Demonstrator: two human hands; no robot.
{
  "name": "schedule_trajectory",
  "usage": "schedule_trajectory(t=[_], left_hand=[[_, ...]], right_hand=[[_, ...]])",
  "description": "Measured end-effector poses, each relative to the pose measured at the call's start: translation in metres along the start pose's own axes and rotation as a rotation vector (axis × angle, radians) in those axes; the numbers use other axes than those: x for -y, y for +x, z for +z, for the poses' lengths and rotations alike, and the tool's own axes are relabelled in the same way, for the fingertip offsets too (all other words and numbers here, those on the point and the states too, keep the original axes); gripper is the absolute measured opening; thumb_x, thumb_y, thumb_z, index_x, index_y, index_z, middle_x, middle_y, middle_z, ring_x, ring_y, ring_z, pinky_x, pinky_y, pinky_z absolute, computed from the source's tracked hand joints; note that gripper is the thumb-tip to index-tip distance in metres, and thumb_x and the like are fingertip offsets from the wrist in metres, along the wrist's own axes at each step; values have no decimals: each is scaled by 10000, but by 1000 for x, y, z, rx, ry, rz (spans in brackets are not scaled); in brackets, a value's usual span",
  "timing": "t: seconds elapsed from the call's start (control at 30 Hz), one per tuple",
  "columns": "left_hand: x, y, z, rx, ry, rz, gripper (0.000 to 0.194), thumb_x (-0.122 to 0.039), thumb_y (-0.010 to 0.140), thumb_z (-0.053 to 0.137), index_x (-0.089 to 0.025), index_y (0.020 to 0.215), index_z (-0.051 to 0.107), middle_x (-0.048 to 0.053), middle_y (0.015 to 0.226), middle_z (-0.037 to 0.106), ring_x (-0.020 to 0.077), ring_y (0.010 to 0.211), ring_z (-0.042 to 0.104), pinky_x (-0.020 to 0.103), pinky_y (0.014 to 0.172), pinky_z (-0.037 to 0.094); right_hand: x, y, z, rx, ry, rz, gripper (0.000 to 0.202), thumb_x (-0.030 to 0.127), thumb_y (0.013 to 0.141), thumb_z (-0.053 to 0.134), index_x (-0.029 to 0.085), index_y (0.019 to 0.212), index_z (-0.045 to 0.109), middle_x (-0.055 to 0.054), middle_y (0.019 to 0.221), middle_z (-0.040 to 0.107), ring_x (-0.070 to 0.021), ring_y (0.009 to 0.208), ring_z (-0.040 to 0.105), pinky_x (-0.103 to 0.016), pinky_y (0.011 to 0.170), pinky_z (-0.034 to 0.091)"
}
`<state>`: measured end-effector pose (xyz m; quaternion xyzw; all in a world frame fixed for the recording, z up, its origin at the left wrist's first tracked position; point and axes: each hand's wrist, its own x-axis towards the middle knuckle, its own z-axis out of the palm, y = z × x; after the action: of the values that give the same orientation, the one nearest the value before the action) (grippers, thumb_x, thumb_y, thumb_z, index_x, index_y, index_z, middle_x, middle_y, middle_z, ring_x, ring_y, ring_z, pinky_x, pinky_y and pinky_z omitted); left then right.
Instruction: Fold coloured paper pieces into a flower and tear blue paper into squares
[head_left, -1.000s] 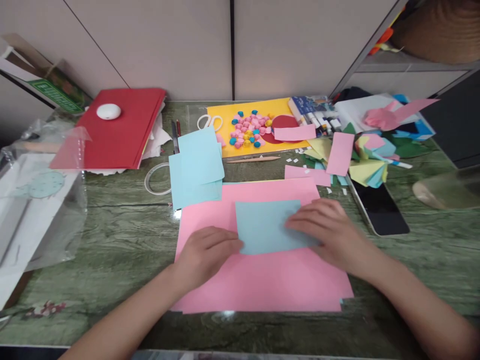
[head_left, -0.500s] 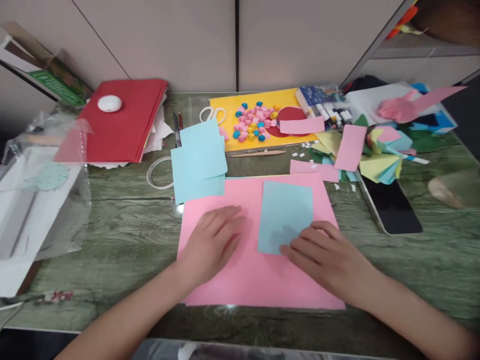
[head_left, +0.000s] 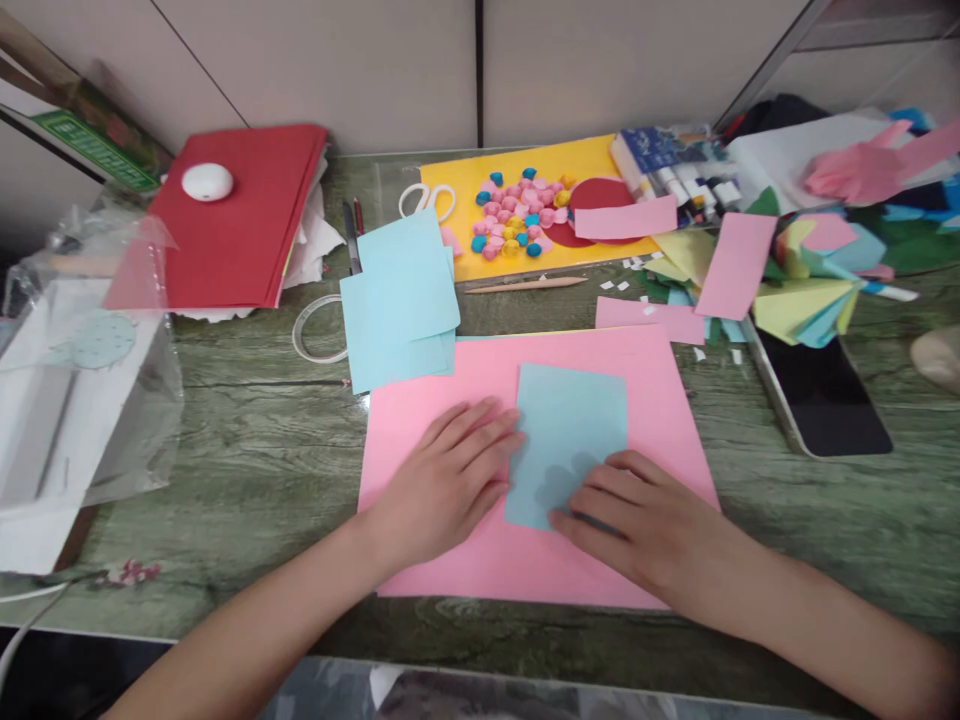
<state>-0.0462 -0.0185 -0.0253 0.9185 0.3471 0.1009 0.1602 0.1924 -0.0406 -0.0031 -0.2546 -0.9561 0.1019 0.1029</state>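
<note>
A light blue rectangular paper (head_left: 566,425) lies on a larger pink sheet (head_left: 427,575). My left hand (head_left: 450,480) lies flat on the pink sheet, fingers stretched out, with its tips at the left edge of the blue paper. On the blue paper's lower right part rests my right hand (head_left: 637,520), its fingers bent and slightly apart, thumb near the bottom edge. More light blue papers (head_left: 397,300) overlap the pink sheet's upper left corner.
Behind lie white scissors (head_left: 429,200), tape (head_left: 304,330), a wooden stick (head_left: 525,285) and a yellow sheet (head_left: 450,175) with small coloured balls (head_left: 517,215). A phone (head_left: 832,400) and folded papers (head_left: 802,305) are right; a red folder (head_left: 225,230) and plastic bag (head_left: 142,430) left.
My left hand has moved right and settled down, reaching the left edge of the blue paper. My right hand stays at the paper's lower right. The camera view has shifted slightly.
</note>
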Motion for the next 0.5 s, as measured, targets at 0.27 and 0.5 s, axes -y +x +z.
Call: schedule_trajectory(t=[0.27,0.5], left_hand=[[-2,1,-2,53,-2,-29,513,-413,827,498,-177,1276,427,74,1389,382,274,1328,217,506,1083,194],[-8,-1,-1,59,71,-52,642,-515,826,435,-104,1316,373,105,1395,366,299,1323,209,501,1094,142]], right_hand=[[-14,-9,-5,102,189,110,199,164,868,439,234,939,611,-22,838,619,-173,830,497,-342,731,353],[-62,-25,-18,85,448,270,109,281,832,531,270,865,635,-9,944,620,-167,942,511,-328,810,400]])
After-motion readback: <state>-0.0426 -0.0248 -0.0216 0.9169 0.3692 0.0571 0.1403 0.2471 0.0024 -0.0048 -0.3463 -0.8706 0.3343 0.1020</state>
